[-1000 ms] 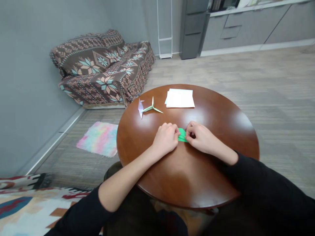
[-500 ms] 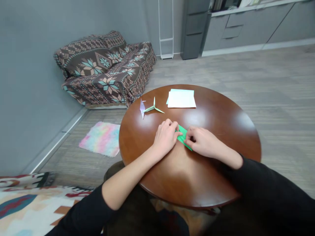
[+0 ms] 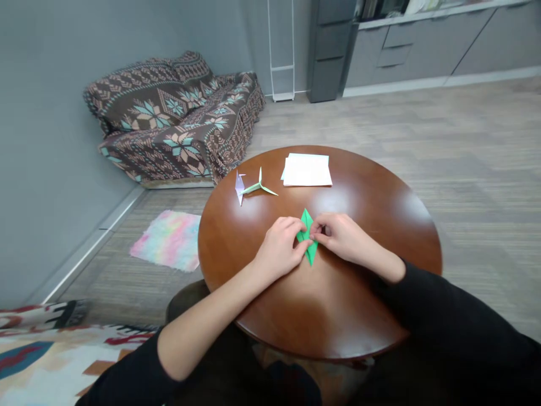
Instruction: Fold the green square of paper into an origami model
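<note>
A green folded paper (image 3: 310, 254) in a narrow diamond shape lies on the round brown table (image 3: 372, 192), its points facing away from and toward me. My left hand (image 3: 284, 245) grips its left side, thumb on the paper near the middle. From the right, my right hand (image 3: 338, 237) pinches the paper's right side, with thumb and forefinger close to my left thumb. The fingers of both hands cover part of the middle of the paper.
At the table's far left stand a purple folded paper bird (image 3: 239, 188) and a pale green three-armed folded paper (image 3: 259, 186). Behind my hands lies a stack of paper sheets (image 3: 307, 170). A patterned sofa (image 3: 181, 124) and a pastel rug (image 3: 169, 239) are beyond the table.
The green paper has turned from slanting to nearly pointing straight away from me, and more of its diamond shape shows. My right hand has shifted left, closer to my left hand.
</note>
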`<state>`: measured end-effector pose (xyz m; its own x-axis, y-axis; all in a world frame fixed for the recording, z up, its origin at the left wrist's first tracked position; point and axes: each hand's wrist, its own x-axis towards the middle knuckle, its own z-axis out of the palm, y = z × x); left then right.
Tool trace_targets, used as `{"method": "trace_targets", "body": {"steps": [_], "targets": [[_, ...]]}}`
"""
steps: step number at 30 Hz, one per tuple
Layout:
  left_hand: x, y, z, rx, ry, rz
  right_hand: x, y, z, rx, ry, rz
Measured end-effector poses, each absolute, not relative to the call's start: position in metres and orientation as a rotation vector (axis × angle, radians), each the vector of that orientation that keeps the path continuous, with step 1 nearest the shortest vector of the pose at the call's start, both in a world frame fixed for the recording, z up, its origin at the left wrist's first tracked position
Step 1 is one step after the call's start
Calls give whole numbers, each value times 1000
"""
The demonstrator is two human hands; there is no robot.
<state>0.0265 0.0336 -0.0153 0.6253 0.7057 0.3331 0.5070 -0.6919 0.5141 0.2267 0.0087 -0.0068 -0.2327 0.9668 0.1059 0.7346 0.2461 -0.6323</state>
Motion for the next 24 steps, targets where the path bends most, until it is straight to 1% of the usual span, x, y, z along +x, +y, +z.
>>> {"method": "trace_targets", "body": {"steps": [5,14,24], "targets": [[24,16,-16,2558,1044,678,225,7,-2,-1603,-2026,660],[25,15,-12,2645,1111,566,220,8,0,-1711,-2010,613],[20,9,-9,2663,1098,469,219,9,-4,-1709,-2031,589]]}}
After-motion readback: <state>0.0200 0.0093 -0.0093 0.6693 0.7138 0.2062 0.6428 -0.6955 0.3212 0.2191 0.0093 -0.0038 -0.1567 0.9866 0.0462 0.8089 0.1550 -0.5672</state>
